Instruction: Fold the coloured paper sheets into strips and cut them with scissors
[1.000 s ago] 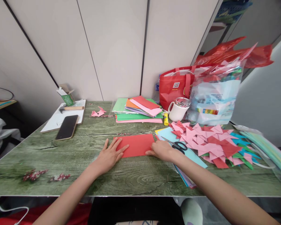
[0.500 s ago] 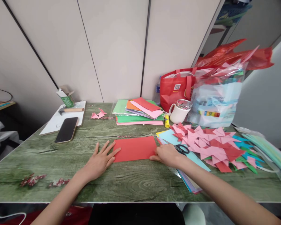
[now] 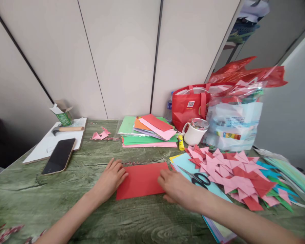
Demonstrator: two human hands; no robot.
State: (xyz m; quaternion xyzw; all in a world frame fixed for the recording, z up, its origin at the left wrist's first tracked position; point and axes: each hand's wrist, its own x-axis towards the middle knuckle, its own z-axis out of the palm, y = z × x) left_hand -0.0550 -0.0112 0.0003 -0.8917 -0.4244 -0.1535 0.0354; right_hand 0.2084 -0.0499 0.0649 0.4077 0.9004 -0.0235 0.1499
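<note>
A red sheet of paper (image 3: 142, 181), with straight edges and wider than it is tall, lies on the table in front of me. My left hand (image 3: 111, 178) is at its upper left corner, fingers drawn together and closed on the edge. At the right edge my right hand (image 3: 176, 188) has its fingers curled over the paper, closed on it. Just beyond the right hand, black-handled scissors (image 3: 199, 179) rest on a fanned stack of coloured paper (image 3: 185, 164).
Folded pink and red paper pieces (image 3: 234, 173) are heaped at right. Behind stand a white mug (image 3: 194, 134), a yellow glue stick (image 3: 181, 142), a paper pile (image 3: 147, 140) and a red bag (image 3: 186, 110). At left lie a phone (image 3: 59, 156) and a hammer (image 3: 68, 129).
My left hand's spread fingers have drawn together at the paper's edge. My right hand has curled further over the right edge. The whole view has shifted, so the table appears lower.
</note>
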